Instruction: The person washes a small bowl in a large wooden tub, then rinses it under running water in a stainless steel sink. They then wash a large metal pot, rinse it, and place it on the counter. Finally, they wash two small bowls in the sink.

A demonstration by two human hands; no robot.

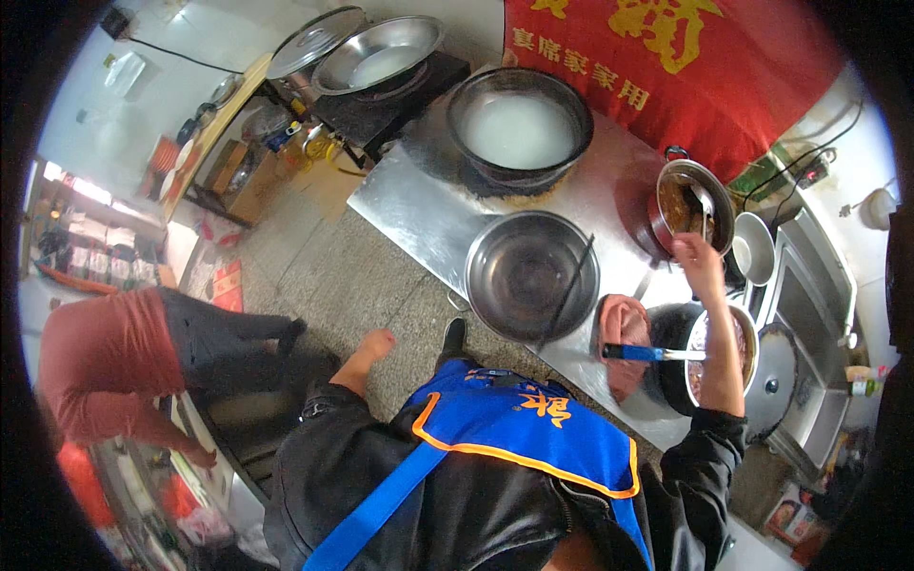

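My right hand [696, 260] is at the near rim of a round metal pot [666, 227] of brown sauce. Its fingers are closed around the handle of a metal ladle [705, 202], whose bowl rests in the pot. Below my forearm stands a deep pot [675, 367] with reddish contents, partly hidden by the arm. A blue-and-black handle [632, 352] sticks out over that pot's left side, above a pinkish folded cloth [623, 321]. My left hand [377, 345] hangs over the floor at my side, loosely fisted, with nothing seen in it.
On the steel counter [414, 200] sit a wide metal basin [521, 275] with a dark rod across it and a wok [525, 128] of cloudy liquid. A sink [800, 264] and a saucepan [753, 246] are at right. Behind, at left, a person [114, 357] bends over.
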